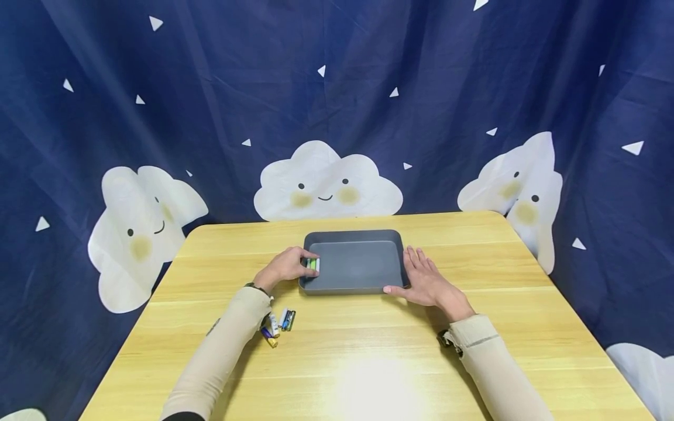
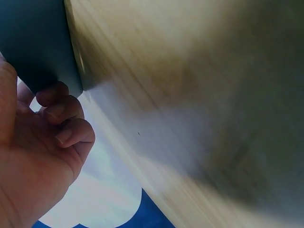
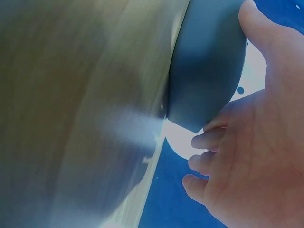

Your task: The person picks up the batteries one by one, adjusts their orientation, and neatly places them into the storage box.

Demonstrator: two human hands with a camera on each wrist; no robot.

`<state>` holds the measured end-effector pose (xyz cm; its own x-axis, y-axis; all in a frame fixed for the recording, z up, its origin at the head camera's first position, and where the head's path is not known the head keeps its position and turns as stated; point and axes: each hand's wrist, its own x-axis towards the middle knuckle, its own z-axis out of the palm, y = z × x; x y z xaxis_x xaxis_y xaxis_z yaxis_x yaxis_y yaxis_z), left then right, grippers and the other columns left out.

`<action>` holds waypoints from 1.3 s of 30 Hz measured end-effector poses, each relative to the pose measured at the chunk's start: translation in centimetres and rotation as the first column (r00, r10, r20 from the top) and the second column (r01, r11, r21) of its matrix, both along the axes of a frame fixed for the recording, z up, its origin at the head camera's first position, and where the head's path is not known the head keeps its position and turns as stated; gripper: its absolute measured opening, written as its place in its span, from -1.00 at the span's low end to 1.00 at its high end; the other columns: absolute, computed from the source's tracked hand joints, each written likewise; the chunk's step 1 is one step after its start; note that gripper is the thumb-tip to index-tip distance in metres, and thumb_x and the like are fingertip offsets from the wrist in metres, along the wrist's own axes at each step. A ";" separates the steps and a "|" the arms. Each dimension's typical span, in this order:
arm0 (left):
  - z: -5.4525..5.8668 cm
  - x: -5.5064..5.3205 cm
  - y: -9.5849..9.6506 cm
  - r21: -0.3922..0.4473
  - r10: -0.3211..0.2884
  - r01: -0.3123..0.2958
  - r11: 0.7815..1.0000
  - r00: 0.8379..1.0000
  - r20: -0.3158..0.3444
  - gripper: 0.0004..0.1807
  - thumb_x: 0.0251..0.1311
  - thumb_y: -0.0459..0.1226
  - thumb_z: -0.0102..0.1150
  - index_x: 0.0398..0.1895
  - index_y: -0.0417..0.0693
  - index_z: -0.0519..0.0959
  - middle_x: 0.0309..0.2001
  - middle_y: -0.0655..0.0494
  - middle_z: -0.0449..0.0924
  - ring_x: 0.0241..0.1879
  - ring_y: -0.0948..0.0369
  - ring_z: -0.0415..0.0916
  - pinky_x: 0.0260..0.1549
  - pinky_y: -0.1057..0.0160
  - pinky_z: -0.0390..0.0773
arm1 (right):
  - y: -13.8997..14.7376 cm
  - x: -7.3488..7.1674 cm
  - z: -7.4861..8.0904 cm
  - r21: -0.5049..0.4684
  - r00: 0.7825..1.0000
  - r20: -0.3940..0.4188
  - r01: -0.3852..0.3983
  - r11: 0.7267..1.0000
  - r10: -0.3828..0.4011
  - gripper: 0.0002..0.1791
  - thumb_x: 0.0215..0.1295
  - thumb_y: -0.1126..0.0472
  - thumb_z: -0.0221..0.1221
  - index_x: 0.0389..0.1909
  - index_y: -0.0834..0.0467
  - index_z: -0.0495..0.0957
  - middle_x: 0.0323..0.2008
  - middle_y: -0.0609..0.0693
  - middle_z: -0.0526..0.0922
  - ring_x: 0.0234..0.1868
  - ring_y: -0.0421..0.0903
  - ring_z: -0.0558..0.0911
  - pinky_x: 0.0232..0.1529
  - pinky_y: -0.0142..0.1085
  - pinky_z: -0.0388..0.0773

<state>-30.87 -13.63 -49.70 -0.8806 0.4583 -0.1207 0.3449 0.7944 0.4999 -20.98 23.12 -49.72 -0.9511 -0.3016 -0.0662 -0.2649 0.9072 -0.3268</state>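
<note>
Navy curtain (image 1: 286,111) w/ wht clouds (image 1: 328,184) + sm. wht triangles (image 1: 155,23), behind lt. wood tbl (image 1: 363,330).

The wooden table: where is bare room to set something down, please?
The wooden table is bare in front of the gray tray, between left sleeve and right sleeve, and to its right. The tray's middle is bare. Crowded: beside the left sleeve, where loose batteries lie, and at the tray's ends, by the left hand, its held batteries, and the right hand.

Tray (image 1: 360,264) open above, walls (image 1: 344,291) barring sides
</note>
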 end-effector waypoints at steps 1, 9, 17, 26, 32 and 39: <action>-0.1 0.0 0.0 -0.002 0.001 -0.001 1.000 1.000 0.000 -0.43 0.20 -0.04 0.47 0.28 0.06 0.65 0.09 -0.03 0.74 -0.37 0.20 0.49 -0.39 0.28 0.44 | 0.0 0.0 0.0 0.002 1.000 0.002 0.000 1.000 0.000 0.34 0.30 -0.54 0.07 0.61 0.44 -0.19 0.64 0.39 -0.22 0.65 0.39 -0.17 0.61 0.25 -0.12; -0.2 0.1 -0.1 -0.017 -0.010 0.010 1.000 1.000 -0.014 -0.41 0.19 -0.01 0.48 0.29 0.10 0.64 0.03 0.00 0.76 -0.43 0.22 0.45 -0.43 0.29 0.41 | 0.0 0.2 -0.2 -0.002 1.000 0.019 -0.002 1.000 0.002 0.35 0.29 -0.54 0.08 0.62 0.43 -0.21 0.65 0.36 -0.27 0.66 0.38 -0.19 0.62 0.25 -0.14; -0.3 0.2 -0.5 -0.029 -0.019 0.018 0.999 0.999 -0.047 -0.38 0.16 0.04 0.49 0.30 0.14 0.64 0.03 0.02 0.77 -0.40 0.21 0.47 -0.45 0.27 0.40 | -0.1 0.2 -0.3 0.003 1.000 0.018 -0.005 1.000 0.005 0.35 0.29 -0.55 0.07 0.62 0.43 -0.21 0.65 0.36 -0.24 0.66 0.38 -0.18 0.62 0.24 -0.14; 0.2 0.2 -1.1 -0.017 0.001 -0.002 1.000 0.998 -0.056 -0.33 0.14 0.13 0.47 0.33 0.19 0.62 -0.58 0.20 0.38 -0.61 0.26 0.22 -0.61 0.29 0.22 | 0.0 0.0 -0.2 -0.012 1.000 0.022 -0.019 1.000 0.019 0.34 0.31 -0.53 0.06 0.61 0.46 -0.22 0.64 0.38 -0.28 0.66 0.36 -0.19 0.61 0.24 -0.15; 1.9 0.5 -2.1 0.064 -0.008 0.014 0.998 0.996 -0.087 -0.35 0.21 0.08 0.42 0.33 0.06 0.61 -0.68 0.26 0.19 -0.68 0.28 0.09 -0.67 0.30 0.13 | 0.0 -0.2 0.0 -0.002 1.000 0.005 -0.020 1.000 0.020 0.33 0.33 -0.51 0.07 0.60 0.47 -0.22 0.63 0.41 -0.26 0.66 0.36 -0.18 0.62 0.23 -0.13; 3.3 1.6 -4.1 0.120 -0.015 0.030 0.992 0.992 -0.129 -0.43 0.26 0.02 0.41 0.24 -0.09 0.66 -0.67 0.27 0.11 -0.63 0.29 0.04 -0.58 0.30 0.15 | 0.1 -0.2 0.1 -0.008 1.000 0.005 -0.023 1.000 0.023 0.33 0.33 -0.51 0.07 0.59 0.49 -0.21 0.63 0.42 -0.26 0.66 0.38 -0.18 0.61 0.24 -0.13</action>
<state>-29.25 -17.72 -46.40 -0.8745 0.4824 0.0493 0.4289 0.7221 0.5428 -21.16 23.23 -49.64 -0.9436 -0.3240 -0.0689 -0.2839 0.8983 -0.3353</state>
